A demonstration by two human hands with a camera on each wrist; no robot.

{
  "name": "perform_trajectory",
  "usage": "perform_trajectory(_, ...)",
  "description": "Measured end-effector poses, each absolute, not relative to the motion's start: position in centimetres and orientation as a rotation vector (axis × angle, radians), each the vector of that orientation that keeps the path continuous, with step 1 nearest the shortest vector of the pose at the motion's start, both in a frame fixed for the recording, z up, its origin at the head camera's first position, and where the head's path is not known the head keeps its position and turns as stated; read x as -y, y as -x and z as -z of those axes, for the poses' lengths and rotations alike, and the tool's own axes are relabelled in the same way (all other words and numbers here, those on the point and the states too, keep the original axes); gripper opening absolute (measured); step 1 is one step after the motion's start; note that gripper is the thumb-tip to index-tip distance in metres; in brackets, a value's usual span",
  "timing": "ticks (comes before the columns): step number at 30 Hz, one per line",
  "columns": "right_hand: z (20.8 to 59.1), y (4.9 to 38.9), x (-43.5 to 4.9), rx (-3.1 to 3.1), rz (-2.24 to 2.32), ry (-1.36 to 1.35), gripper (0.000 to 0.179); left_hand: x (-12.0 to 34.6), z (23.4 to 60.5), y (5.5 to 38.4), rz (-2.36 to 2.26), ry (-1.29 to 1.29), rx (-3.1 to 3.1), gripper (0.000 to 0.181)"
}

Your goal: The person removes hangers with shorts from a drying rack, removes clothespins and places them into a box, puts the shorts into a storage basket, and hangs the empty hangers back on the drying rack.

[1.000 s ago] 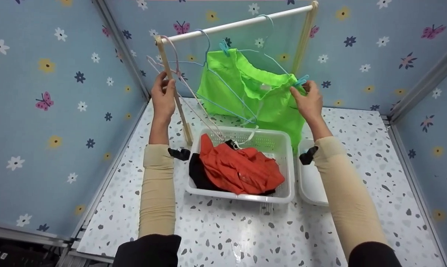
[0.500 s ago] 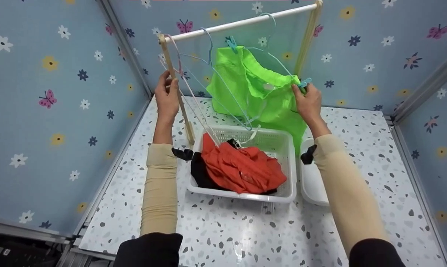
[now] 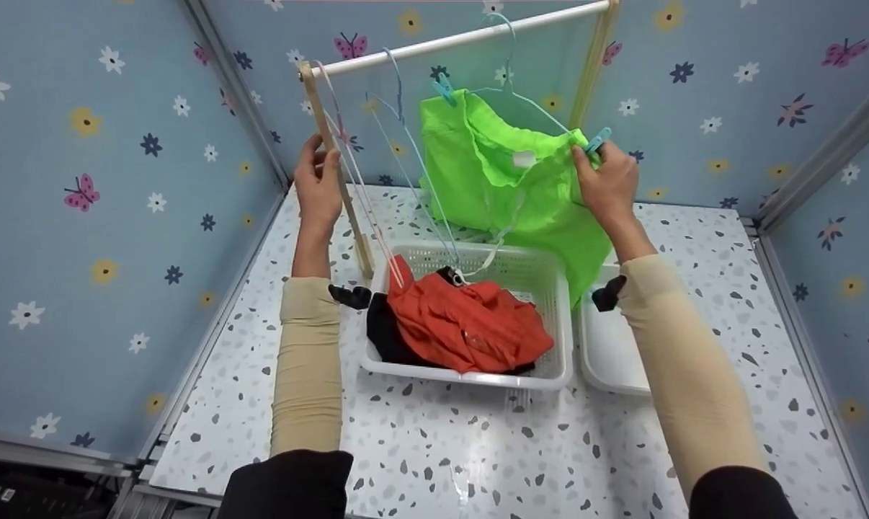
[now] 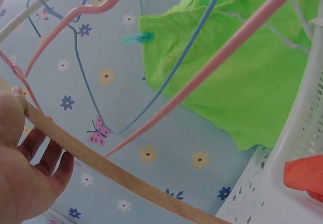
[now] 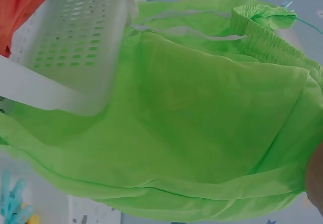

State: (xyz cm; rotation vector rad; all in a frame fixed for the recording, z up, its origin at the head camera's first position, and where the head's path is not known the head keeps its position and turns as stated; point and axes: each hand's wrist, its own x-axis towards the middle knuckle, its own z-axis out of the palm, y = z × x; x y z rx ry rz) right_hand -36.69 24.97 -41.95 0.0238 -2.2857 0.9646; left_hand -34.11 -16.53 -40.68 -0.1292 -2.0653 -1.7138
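Observation:
My left hand (image 3: 319,184) holds the left wooden post (image 3: 351,216) of a small clothes rack; in the left wrist view its fingers curl behind the post (image 4: 101,164). Bright green shorts (image 3: 550,202) with an elastic waistband hang from a light-blue wire hanger (image 3: 544,110) on the rack's white rod (image 3: 449,41). One turquoise clothespin (image 3: 444,90) clips the waistband's left corner and another clothespin (image 3: 599,139) sits at the right corner. There, my right hand (image 3: 609,184) pinches the waistband between thumb and fingers, and the shorts' lower part drapes behind the basket.
A white perforated basket (image 3: 470,380) holds a red garment (image 3: 478,324) and a black one (image 3: 391,339). A pink hanger (image 3: 362,194) and a blue hanger (image 3: 424,169) dangle near the left post. Right of the basket stands a white tray (image 3: 611,353), with turquoise clothespins (image 5: 15,199) in it.
My right hand has shifted slightly up and right, drawing the shorts' corner along. Both loose hangers have swung and turned. My left hand stays on the post.

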Motion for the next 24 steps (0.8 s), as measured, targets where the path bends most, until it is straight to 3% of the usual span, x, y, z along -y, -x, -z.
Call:
perform_trajectory(10, 39.1, 34.9, -25.0, 2.204, -1.032, -0.013, 0.032, 16.3, 39.9, 33.5, 1.753, 0.117, 2.08, 0.045)
perform_trajectory(24, 34.3, 29.5, -24.3, 2.089, -1.279, -0.031, 0.021, 16.5, 41.0, 34.4, 1.723, 0.155, 2.028, 0.044)
